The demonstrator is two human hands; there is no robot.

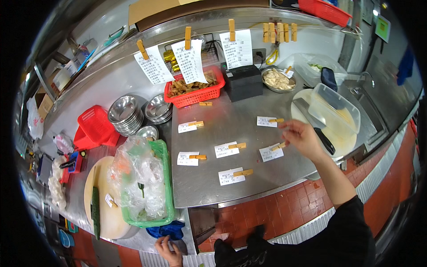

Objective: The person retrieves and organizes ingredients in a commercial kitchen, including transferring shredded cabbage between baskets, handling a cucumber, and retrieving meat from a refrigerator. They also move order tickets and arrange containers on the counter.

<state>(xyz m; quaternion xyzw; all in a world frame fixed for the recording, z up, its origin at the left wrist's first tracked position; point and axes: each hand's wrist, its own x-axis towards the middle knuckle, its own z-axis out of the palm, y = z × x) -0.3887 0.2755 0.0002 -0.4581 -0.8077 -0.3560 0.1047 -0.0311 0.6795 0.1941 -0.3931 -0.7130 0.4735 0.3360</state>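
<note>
My right hand (pixel 300 137) hovers over the right side of a stainless steel worktop (pixel 206 190), fingers loosely curled and apart, nothing visible in them. Just left of its fingertips lie a paper slip (pixel 263 122) with a wooden clothespin (pixel 276 120) and a tilted slip (pixel 269 155) with another clothespin (pixel 278 146). Several more printed slips with clothespins, such as one slip (pixel 230 177), are spread across the worktop. At the bottom, my left hand (pixel 168 251) rests by the counter's front edge, fingers spread, close to a blue cloth (pixel 166 230).
A red basket (pixel 195 99) of clothespins and a black printer (pixel 244 81) stand behind. At right, a knife (pixel 315 126) and clear plastic container (pixel 337 106) lie on a round cutting board (pixel 343 143). A green basket (pixel 170 200) holds bagged food. Order slips (pixel 237 50) hang overhead.
</note>
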